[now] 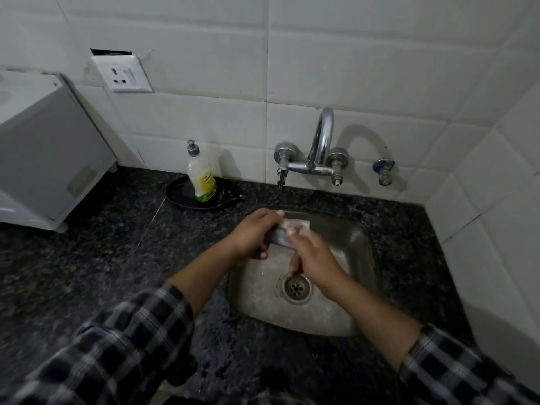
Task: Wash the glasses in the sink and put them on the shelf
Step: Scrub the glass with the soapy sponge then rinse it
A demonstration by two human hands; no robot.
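My left hand is wrapped around the left end of the clear drinking glass, fingers curled over the top and thumb underneath, so that hand carries its weight. The glass lies on its side above the back of the square stainless steel sink, its long axis running left to right across the basin, level with the rim and clear of the bottom. My right hand comes in from the near right, its fingers bent round the glass's right end; blur hides whether any reach inside the mouth. The right hand is therefore nearer the free end, the one I judge needs rubbing next. Below, the basin holds only the round metal drain and a wet film; I see no other glasses in it. The curved chrome tap stands behind on the wall. A yellow-green dish soap bottle stands on a black round plate, left of the sink. No shelf is in view.
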